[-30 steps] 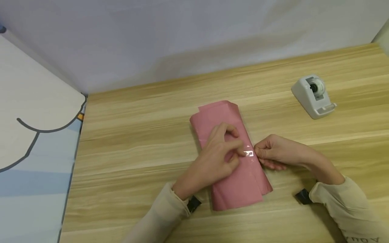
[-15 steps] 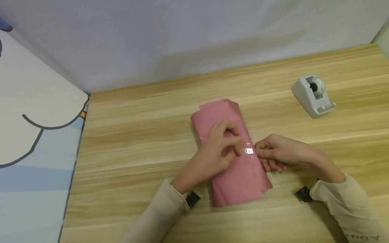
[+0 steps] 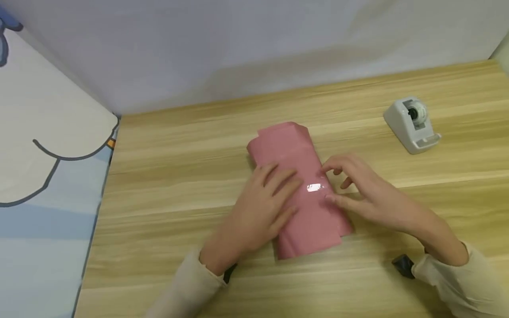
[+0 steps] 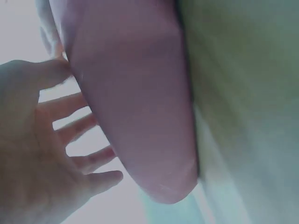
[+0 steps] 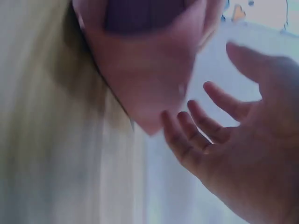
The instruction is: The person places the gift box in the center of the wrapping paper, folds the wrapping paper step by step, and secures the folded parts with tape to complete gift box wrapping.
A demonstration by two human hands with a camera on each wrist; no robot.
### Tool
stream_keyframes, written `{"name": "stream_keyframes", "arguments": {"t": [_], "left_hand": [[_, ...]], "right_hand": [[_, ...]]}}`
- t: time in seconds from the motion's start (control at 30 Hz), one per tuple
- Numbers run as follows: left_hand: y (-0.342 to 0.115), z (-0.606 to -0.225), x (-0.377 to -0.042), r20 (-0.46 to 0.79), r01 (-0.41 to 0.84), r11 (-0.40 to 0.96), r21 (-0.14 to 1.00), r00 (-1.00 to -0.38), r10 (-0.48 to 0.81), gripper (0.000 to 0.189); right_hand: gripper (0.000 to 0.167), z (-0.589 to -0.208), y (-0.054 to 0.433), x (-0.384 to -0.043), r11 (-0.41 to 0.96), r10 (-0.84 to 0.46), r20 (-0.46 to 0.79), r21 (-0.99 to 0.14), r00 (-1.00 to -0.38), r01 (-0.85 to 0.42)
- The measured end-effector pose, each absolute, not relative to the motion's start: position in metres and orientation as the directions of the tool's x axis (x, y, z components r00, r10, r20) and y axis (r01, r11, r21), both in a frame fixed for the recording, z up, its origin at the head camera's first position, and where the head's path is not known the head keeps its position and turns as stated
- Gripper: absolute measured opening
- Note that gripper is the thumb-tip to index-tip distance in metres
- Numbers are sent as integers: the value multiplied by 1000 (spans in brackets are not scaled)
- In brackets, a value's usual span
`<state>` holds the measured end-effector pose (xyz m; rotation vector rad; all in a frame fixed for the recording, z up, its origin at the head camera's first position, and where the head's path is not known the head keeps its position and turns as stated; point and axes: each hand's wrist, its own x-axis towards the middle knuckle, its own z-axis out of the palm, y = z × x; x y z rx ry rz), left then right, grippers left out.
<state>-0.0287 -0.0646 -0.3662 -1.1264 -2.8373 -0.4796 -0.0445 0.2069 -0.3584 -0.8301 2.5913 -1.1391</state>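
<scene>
A pink paper wrap (image 3: 302, 154), folded into a long flat parcel, lies on the wooden table in the head view. A shiny strip of clear tape (image 3: 314, 187) sits on its top near the right edge. My left hand (image 3: 254, 212) rests with spread fingers on the left side of the paper. My right hand (image 3: 370, 198) is at the right edge beside the tape, fingers and thumb apart with nothing pinched. In the right wrist view the parcel's end (image 5: 145, 70) gapes, and something dark (image 5: 140, 16) shows inside.
A white tape dispenser (image 3: 411, 126) with a roll of clear tape stands at the back right of the table (image 3: 179, 176). A pale wall (image 3: 238, 44) rises behind the table, and a cartoon-printed panel (image 3: 47, 176) borders it on the left.
My left hand has uncurled from near the tape, moved left and flattened onto the paper. My right hand has let go of the paper's edge and spread its fingers. The parcel has shifted slightly.
</scene>
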Motion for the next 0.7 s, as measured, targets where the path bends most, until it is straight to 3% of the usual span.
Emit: {"name": "stream_keyframes", "arguments": {"t": [0.17, 0.33, 0.47, 0.7], "left_hand": [[-70, -374, -14, 11, 652, 703, 282, -735, 678, 68], [-75, -386, -27, 31, 650, 668, 362, -725, 688, 72], [-77, -388, -41, 67, 658, 630, 412, -711, 700, 72], [-72, -380, -55, 90, 668, 649, 364, -719, 689, 75]], "right_hand": [[69, -368, 191, -37, 572, -605, 87, -644, -792, -508], [72, -378, 186, -40, 575, -589, 190, -585, -786, -572], [71, -382, 185, -42, 603, -565, 196, -565, -801, -564], [70, -382, 181, -48, 677, -520, 178, -510, -835, -530]]}}
